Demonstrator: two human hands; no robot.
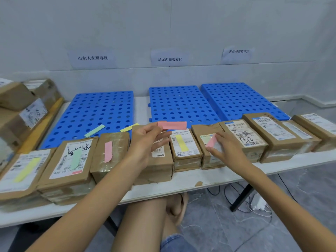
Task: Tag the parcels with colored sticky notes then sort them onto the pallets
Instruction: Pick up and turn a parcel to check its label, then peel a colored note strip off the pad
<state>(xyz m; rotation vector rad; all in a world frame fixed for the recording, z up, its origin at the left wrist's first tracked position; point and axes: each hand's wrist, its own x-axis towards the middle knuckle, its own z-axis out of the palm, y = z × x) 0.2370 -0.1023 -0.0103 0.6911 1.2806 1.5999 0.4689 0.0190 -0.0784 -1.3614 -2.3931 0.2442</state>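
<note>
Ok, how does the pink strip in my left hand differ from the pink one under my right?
The pink paper sticky strip pinched by the left hand is held up in the air; the pink sticky note lies on a brown cardboard parcel, pressed by the right hand. The held strip sits level and shows nearly whole; the pressed note is slanted, partly under fingers. Both are pink and narrow.

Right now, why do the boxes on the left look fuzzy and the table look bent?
Head view: the wide-angle lens bows the white table and splays the blue pallets; the stacked parcels at far left are blurred, while the 1512 label is sharp; light is soft, without hard shadows.
</note>
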